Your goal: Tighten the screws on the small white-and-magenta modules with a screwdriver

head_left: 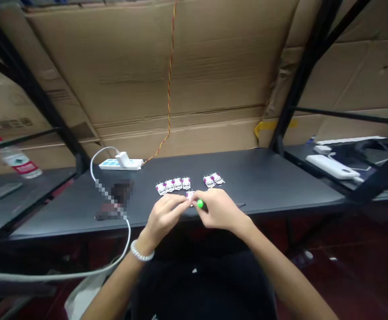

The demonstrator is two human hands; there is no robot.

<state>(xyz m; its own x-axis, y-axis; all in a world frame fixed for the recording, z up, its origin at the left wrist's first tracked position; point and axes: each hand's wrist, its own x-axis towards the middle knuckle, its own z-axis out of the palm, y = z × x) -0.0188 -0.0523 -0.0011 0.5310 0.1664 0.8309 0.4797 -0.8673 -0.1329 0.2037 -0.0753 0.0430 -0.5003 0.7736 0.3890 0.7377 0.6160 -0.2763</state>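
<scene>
At the table's front edge, a small white-and-purple part [190,194] sits between my two hands, partly hidden by the fingers. My left hand [167,214] has its thumb and fingers pinched at the part's left side. My right hand [218,208] is closed, its fingertips touching the part's right side. Tucked in that hand is a screwdriver [201,204] with a green-ended dark handle. Its thin shaft seems to stick out to the right, behind the hand. Beyond my hands lie a row of several similar white-and-purple parts [174,184] and a pair of them [214,179] further right.
A white power strip [134,165] with a plugged-in charger [123,159] lies at the back left. Its white cable [127,240] hangs over the front edge, past a blurred dark object [114,204]. Cardboard [214,80] backs the black table [257,173]; dark metal posts [292,89] flank it.
</scene>
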